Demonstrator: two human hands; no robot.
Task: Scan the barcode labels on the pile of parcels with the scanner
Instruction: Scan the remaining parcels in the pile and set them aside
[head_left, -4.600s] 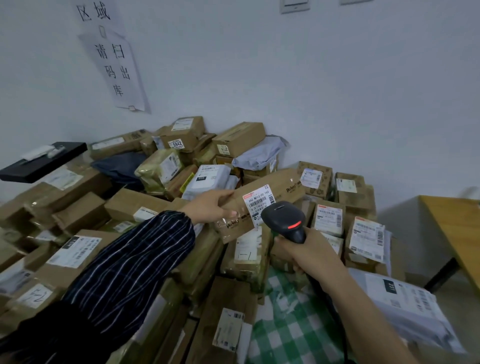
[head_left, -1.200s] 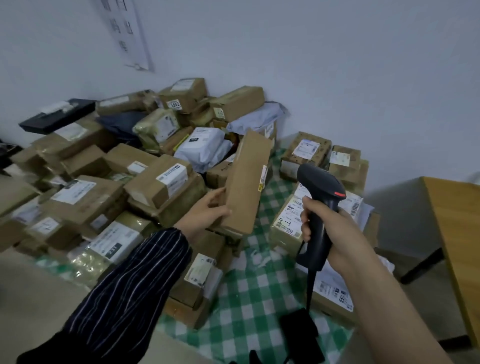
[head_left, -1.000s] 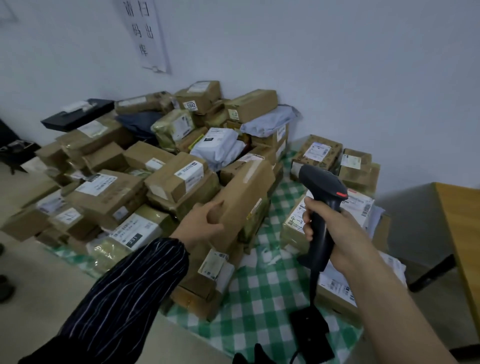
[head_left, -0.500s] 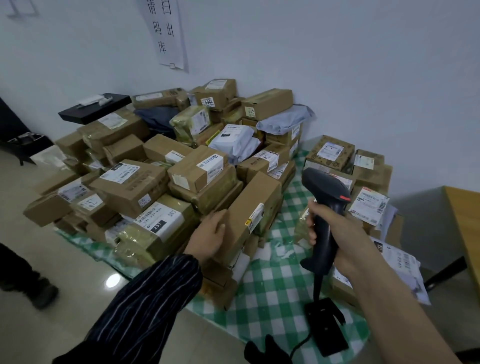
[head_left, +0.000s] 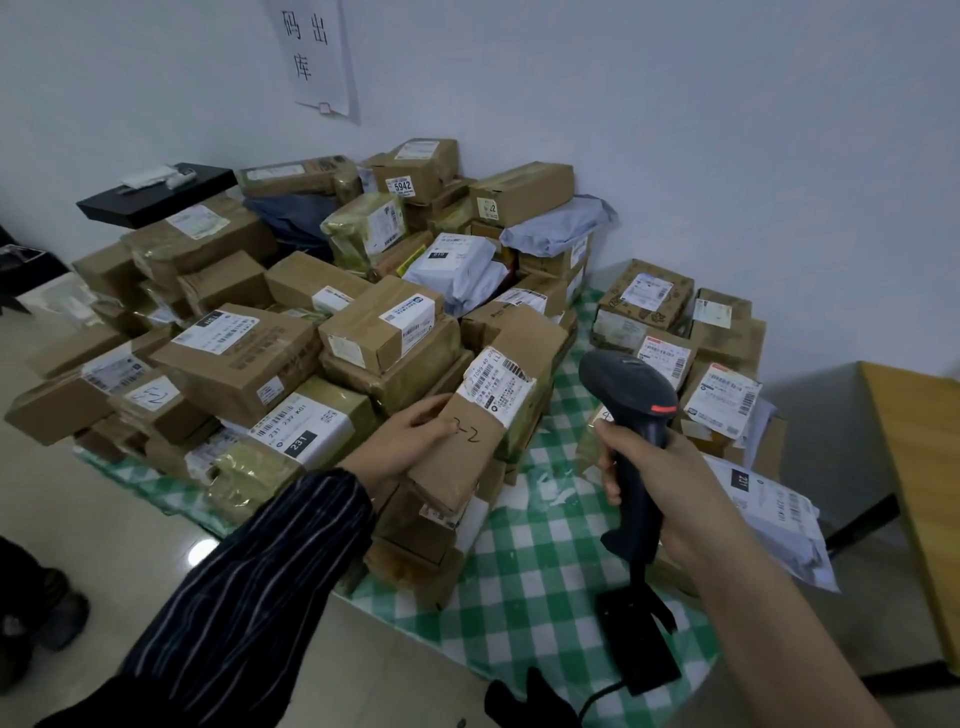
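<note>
A big pile of cardboard parcels (head_left: 249, 358) with white barcode labels lies on a green checked cloth (head_left: 524, 571) on the floor. My left hand (head_left: 410, 441) grips the near left side of a long brown box (head_left: 498, 415) marked "3-2". Its white label faces up and the box rests on the pile's right edge. My right hand (head_left: 660, 478) grips the handle of a black barcode scanner (head_left: 628, 395). The scanner's head points left towards that box, to the right of it and slightly apart from it.
A smaller heap of labelled parcels (head_left: 675, 332) and a grey mailer bag (head_left: 774, 514) lie to the right. A wooden table (head_left: 919, 452) stands at far right. The scanner's black stand (head_left: 644, 644) sits on the cloth. Someone's dark shoe (head_left: 47, 618) is at far left.
My left hand has laid the long box down on the pile's right edge and turned it, so that its label now faces up. The camera has pulled back and left; the scanner has stayed raised.
</note>
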